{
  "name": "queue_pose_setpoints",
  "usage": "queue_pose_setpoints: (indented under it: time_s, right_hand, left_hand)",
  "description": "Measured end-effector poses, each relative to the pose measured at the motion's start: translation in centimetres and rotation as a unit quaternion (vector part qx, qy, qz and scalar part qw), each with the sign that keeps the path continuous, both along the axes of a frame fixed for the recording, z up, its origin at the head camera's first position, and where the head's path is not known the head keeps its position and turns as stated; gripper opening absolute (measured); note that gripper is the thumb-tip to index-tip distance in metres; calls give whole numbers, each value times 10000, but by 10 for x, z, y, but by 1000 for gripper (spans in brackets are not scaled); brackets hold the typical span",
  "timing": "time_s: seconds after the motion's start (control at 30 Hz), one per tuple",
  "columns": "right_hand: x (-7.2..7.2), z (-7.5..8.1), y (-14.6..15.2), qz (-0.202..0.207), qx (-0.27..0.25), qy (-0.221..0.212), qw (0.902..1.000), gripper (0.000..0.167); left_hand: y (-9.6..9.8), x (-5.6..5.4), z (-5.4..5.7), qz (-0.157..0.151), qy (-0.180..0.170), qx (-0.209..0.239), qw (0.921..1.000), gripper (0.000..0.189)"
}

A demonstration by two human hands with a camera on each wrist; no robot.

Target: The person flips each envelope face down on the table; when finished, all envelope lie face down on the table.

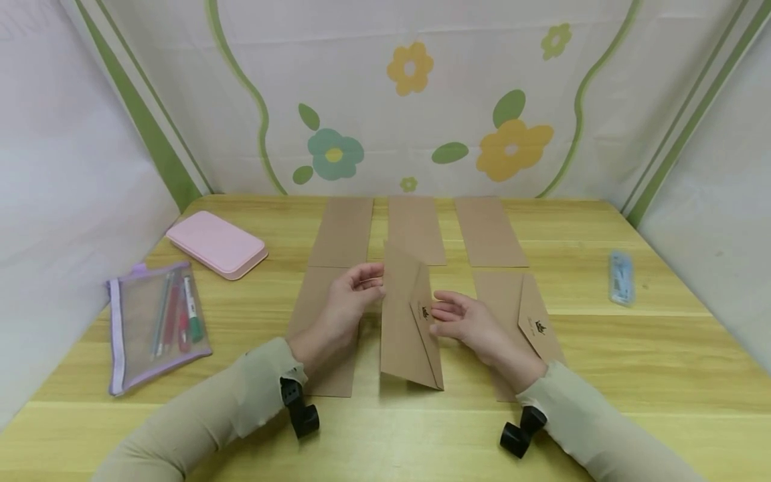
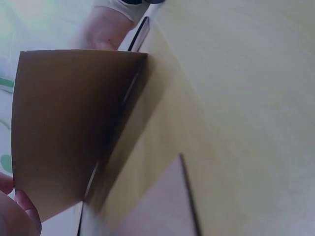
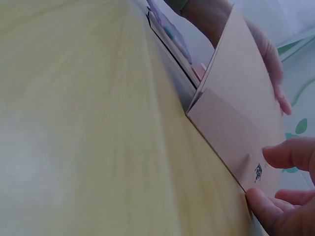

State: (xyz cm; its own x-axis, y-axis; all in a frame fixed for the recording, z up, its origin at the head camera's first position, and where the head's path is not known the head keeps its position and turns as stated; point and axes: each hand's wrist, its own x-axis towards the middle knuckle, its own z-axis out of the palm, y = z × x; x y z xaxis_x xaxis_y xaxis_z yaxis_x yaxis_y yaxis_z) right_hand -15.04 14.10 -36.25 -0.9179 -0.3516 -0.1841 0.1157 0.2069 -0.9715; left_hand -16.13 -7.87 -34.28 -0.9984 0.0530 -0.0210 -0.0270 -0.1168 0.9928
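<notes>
A brown kraft envelope stands tilted above the table, its left side raised and its flap with a small black crown print facing right. At its left edge my left hand holds it between thumb and fingers; part of that grip is hidden. In the left wrist view the plain side of the envelope shows. My right hand is at the flap side, fingers loosely extended. In the right wrist view a fingertip touches the envelope's lower edge near the print, with the thumb apart from it.
Flat brown envelopes lie around: a back row of three, including the middle one, a front left one and a front right one. A pink case and mesh pen pouch lie left, a small blue item right.
</notes>
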Motion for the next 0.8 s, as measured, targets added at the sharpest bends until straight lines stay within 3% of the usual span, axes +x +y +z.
queue_pose_setpoints:
  time_s: [0.27, 0.67, 0.8]
  right_hand:
    - [-4, -5, -18, 3, -325, -135, 9994, 66]
    - [-1, -5, -38, 262, -774, -247, 9964, 65]
    - [0, -6, -45, 316, -713, -254, 9966, 65]
  left_hand:
    - [1, -2, 13, -13, 26, 195, 9998, 43]
    - [1, -1, 26, -455, 73, -132, 9989, 44]
    - [3, -2, 29, -655, 85, -245, 9975, 42]
